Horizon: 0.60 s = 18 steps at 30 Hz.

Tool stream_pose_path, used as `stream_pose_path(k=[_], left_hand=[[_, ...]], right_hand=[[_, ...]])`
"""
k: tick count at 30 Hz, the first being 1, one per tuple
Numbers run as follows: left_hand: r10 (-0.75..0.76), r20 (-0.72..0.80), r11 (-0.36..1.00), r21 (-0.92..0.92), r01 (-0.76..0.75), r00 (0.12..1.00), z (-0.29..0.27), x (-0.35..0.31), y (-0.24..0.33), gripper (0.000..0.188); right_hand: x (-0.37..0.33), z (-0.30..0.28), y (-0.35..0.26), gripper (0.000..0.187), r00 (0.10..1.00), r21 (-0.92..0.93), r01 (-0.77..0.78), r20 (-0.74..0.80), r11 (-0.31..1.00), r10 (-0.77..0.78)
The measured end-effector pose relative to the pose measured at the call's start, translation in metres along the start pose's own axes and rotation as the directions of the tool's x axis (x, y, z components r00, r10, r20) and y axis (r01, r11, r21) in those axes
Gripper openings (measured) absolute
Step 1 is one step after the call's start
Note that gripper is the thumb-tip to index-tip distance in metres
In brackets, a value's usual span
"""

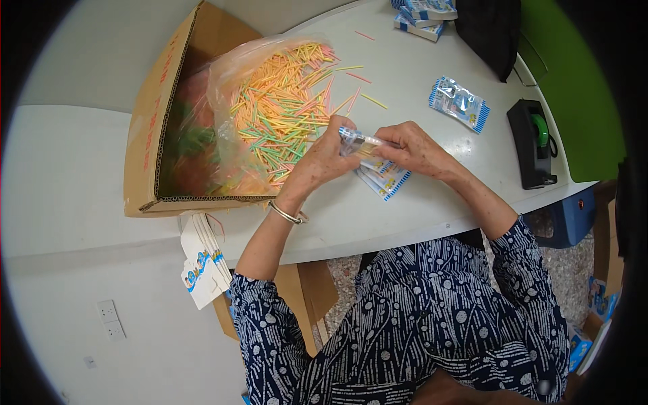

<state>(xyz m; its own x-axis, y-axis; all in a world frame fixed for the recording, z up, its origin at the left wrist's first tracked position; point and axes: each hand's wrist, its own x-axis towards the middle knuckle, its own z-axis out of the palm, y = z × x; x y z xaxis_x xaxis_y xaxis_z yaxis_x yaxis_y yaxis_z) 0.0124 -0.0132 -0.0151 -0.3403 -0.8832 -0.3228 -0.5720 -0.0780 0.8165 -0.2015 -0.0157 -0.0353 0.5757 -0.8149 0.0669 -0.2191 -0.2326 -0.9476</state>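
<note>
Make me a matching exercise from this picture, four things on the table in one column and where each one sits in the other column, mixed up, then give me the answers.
Things:
1. cardboard box
2. black tape dispenser
3. clear packet
4. filled packet

Places:
A. lying alone on the table, between the hands and the tape dispenser
B. on its side at the left, with a plastic bag of coloured sticks spilling out
C. held between the left hand and right hand
D. near the table's right edge

Pairs: 1-B, 2-D, 3-C, 4-A
</note>
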Motion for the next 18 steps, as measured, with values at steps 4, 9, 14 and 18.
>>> stream_pose_path(k=[4, 9, 14, 18], left_hand=[[0.128, -0.024, 0.976, -0.176, -0.130, 0.991, -0.002, -0.005, 0.011, 0.046], [0.077, -0.023, 0.960, -0.267, -0.080, 0.997, 0.004, -0.005, 0.024, 0.026], [0.095, -0.010, 0.975, -0.200, -0.095, 0.995, 0.008, -0.001, 0.019, 0.015], [0.111, -0.021, 0.943, -0.312, -0.112, 0.994, 0.010, -0.001, 0.028, 0.013]], right_hand=[[0.000, -0.010, 0.007, 0.025, 0.996, 0.024, -0.052, 0.069, 0.998, 0.050], [-0.002, -0.014, 0.007, 0.026, 0.963, 0.206, -0.205, 0.216, 0.957, 0.160], [-0.003, -0.012, 0.014, 0.028, 0.950, 0.271, -0.256, 0.249, 0.928, 0.189], [-0.006, -0.015, 0.018, 0.030, 0.947, 0.333, -0.248, 0.280, 0.910, 0.156]])
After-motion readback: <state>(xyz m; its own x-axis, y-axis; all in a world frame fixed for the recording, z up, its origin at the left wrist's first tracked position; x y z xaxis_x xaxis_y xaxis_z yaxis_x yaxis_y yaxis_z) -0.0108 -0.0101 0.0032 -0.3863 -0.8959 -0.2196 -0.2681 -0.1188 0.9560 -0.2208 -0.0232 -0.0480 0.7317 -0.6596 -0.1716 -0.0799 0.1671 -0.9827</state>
